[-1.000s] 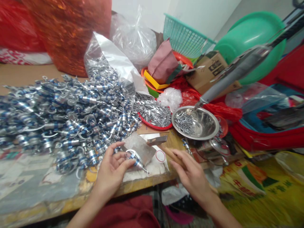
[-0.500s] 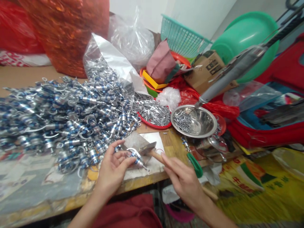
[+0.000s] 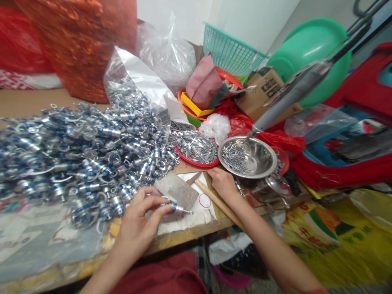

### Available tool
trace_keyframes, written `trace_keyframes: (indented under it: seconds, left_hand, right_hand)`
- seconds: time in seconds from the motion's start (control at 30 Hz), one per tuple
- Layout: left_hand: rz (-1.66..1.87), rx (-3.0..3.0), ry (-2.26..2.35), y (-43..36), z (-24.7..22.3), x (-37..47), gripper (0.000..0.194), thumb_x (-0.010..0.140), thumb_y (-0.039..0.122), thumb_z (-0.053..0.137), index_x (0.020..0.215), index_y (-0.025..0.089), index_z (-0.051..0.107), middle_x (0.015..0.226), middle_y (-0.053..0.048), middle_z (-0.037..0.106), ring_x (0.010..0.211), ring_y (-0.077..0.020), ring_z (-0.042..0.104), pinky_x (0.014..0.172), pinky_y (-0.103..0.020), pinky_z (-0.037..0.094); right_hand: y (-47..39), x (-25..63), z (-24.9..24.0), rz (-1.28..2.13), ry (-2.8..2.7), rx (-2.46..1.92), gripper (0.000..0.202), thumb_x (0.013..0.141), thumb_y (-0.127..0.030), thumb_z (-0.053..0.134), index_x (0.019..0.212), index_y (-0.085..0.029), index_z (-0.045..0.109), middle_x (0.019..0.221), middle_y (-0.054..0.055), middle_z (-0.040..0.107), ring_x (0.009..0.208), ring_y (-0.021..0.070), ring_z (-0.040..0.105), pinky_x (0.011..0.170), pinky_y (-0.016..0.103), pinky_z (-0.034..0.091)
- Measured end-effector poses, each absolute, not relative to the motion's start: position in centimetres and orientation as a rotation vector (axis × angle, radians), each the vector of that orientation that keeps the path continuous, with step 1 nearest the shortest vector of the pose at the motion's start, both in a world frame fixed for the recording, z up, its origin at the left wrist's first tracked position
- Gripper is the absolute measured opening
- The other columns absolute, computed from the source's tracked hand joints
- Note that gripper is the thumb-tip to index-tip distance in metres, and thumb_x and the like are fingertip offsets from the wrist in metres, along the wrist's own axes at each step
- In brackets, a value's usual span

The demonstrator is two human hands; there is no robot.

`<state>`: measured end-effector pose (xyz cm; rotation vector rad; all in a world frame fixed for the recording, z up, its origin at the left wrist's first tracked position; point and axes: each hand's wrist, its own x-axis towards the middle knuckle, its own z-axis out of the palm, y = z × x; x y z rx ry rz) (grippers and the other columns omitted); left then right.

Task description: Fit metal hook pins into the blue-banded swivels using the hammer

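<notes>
My left hand [image 3: 147, 218] pinches a small silver-and-blue metal fitting [image 3: 179, 208] between thumb and fingers, its ringed tip pointing right. Just behind it, a flat grey metal block [image 3: 177, 190] rests on white paper [image 3: 196, 212]. A hammer [image 3: 216, 200] with a wooden handle lies on the table, its head beside the block and its handle end running under my right forearm. My right hand [image 3: 223, 183] is at the table by the red tray [image 3: 196, 162] and the steel bowl [image 3: 269, 169]. Its fingers are curled together; whatever they hold, if anything, is hidden.
A large heap of similar silver-and-blue fittings [image 3: 92, 151] covers the table's left side. Small metal strips [image 3: 199, 147] fill the red tray, and thin metal pieces [image 3: 234, 157] lie in the bowl. A grey rod-shaped tool [image 3: 290, 96] slants above the bowl. Plastic bags, a carton [image 3: 263, 92] and baskets stand behind.
My right hand has let go of the hammer, which now lies on the table, and has moved forward toward the tray and bowl. My left hand still holds the fitting, turned slightly.
</notes>
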<state>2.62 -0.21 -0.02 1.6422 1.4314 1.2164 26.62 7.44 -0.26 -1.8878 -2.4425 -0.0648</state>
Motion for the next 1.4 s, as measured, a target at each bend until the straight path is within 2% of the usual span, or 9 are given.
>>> trace_keyframes:
  seconds: [0.1,0.23,0.5,0.63,0.87,0.97,1.07,1.13,1.4]
  left_hand:
    - [1.153,1.611,1.340,-0.1,0.2,2.6,0.007,0.068,0.027,0.064,0.066,0.024,0.070,0.075,-0.003,0.061,0.074,-0.0180,0.059,0.068,-0.028,0.045]
    - [1.165,1.493,1.322,-0.1,0.3,2.5,0.004,0.063,0.025,0.068,0.063,0.025,0.072,0.072,-0.003,0.065,0.072,-0.0190,0.061,0.064,-0.027,0.046]
    - [1.166,1.460,1.328,0.0,0.4,2.7,0.003,0.062,0.026,0.069,0.062,0.025,0.072,0.070,-0.003,0.066,0.069,-0.0185,0.061,0.062,-0.027,0.047]
    - [1.152,1.482,1.320,0.2,0.1,2.8,0.004,0.063,0.028,0.068,0.064,0.026,0.072,0.071,-0.002,0.066,0.069,-0.0185,0.061,0.062,-0.027,0.047]
    - [1.147,1.496,1.290,0.1,0.1,2.6,0.009,0.065,0.026,0.066,0.071,0.027,0.074,0.074,-0.004,0.068,0.071,-0.0188,0.062,0.063,-0.026,0.047]
    - [1.185,1.493,1.274,-0.1,0.4,2.6,0.009,0.066,0.025,0.066,0.070,0.027,0.074,0.072,-0.003,0.068,0.068,-0.0183,0.063,0.059,-0.025,0.048]
    - [1.230,1.512,1.295,-0.3,0.3,2.8,0.012,0.065,0.023,0.067,0.075,0.028,0.073,0.072,-0.002,0.069,0.066,-0.0170,0.062,0.059,-0.024,0.048]
    - [1.264,1.546,1.306,-0.4,0.3,2.9,0.020,0.064,0.022,0.069,0.082,0.028,0.071,0.073,-0.001,0.068,0.063,-0.0157,0.062,0.058,-0.023,0.048]
    - [1.392,1.653,1.236,-0.8,1.1,3.1,0.033,0.066,0.013,0.066,0.091,0.035,0.069,0.073,0.002,0.069,0.066,-0.0136,0.063,0.060,-0.019,0.048]
  right_hand:
    - [8.4,26.3,0.0,-0.108,-2.528,-1.887,0.028,0.078,-0.002,0.039,0.087,-0.012,0.064,0.083,0.012,0.064,0.080,0.0217,0.059,0.068,0.028,0.042]
    - [8.5,26.2,0.0,-0.159,-2.551,-1.889,0.025,0.079,-0.003,0.039,0.087,-0.011,0.061,0.083,0.012,0.062,0.076,0.0197,0.059,0.066,0.026,0.041]
    - [7.9,27.4,-1.1,-0.130,-2.498,-1.781,0.026,0.087,-0.014,0.037,0.098,-0.017,0.060,0.099,0.006,0.060,0.094,0.0159,0.053,0.080,0.023,0.039]
    - [7.9,27.1,-1.1,-0.083,-2.550,-1.721,0.027,0.083,-0.008,0.040,0.095,-0.019,0.061,0.094,0.006,0.062,0.089,0.0167,0.054,0.077,0.024,0.040]
    - [7.7,26.4,-0.1,-0.021,-2.546,-1.657,0.029,0.076,-0.004,0.043,0.095,-0.014,0.062,0.087,0.009,0.061,0.080,0.0177,0.057,0.071,0.026,0.044]
    - [6.0,25.1,1.0,0.253,-2.280,-1.544,0.025,0.076,-0.010,0.048,0.096,-0.015,0.061,0.087,0.007,0.064,0.076,0.0146,0.060,0.068,0.024,0.047]
    - [3.5,22.4,2.4,0.712,-1.862,-1.337,0.014,0.075,-0.016,0.056,0.084,-0.015,0.065,0.078,0.004,0.068,0.068,0.0135,0.062,0.063,0.024,0.050]
    - [2.0,20.5,3.3,0.878,-1.751,-1.194,0.010,0.073,-0.015,0.059,0.077,-0.018,0.068,0.074,0.002,0.069,0.068,0.0135,0.063,0.065,0.025,0.050]
    - [0.2,18.2,3.7,1.035,-1.636,-0.976,0.014,0.071,-0.010,0.061,0.075,-0.019,0.070,0.073,0.003,0.067,0.072,0.0141,0.061,0.068,0.027,0.049]
